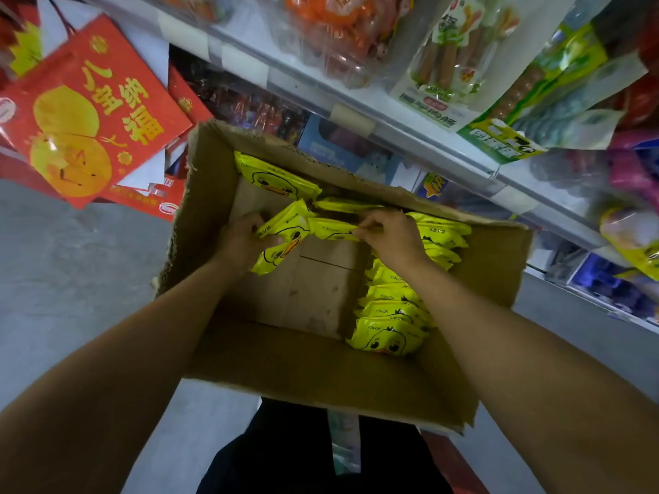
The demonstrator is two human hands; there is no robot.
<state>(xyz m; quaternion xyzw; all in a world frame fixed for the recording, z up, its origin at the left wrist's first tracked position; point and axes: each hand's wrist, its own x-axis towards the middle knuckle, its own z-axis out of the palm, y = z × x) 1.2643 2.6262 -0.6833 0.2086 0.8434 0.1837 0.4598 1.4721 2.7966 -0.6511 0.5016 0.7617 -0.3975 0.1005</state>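
An open cardboard box [313,365] sits on the floor below me, its flaps spread. Inside it are several yellow packets printed with a duck face. My left hand [242,240] grips one yellow packet [281,244] lifted at an angle over the bare box bottom. My right hand [388,237] pinches the edge of another yellow packet [331,229] near the far wall. A row of yellow packets [392,315] stands packed along the box's right side. One more packet [274,176] leans against the far wall.
Shop shelves [410,130] run diagonally past the box, holding sausage packs [449,55] and other bagged goods. Red gift boxes [89,112] stand at the left. Grey floor [71,279] lies left of the box. My dark trousers [296,454] show below.
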